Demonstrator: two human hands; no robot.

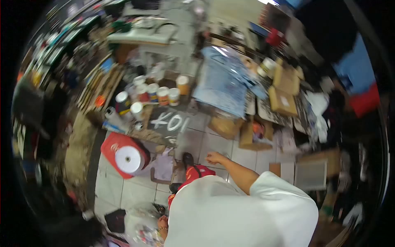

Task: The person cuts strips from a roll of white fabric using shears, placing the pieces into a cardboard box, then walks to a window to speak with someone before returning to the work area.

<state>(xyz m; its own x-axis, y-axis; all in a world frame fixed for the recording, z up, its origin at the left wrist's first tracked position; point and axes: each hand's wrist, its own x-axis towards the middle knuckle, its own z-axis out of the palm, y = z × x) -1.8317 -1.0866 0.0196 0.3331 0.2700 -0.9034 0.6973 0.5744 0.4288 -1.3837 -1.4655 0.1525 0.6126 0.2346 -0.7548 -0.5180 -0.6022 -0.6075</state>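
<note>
My right hand hangs over the tiled floor at the end of a stretched-out arm. Its fingers look curled in, and no object shows in them. Low in the view, my left hand is partly covered by my white shirt. It lies against the edge of a clear plastic bag with small colourful things inside; its fingers are too blurred to read. Left of my feet sits a red container with a large white spool on its side.
Several paint jars stand on a work surface beside a dark board lettered "KOI". Blue denim covers a table ahead. Cardboard boxes crowd the right side. A stack of boards leans at left. White tiles lie between.
</note>
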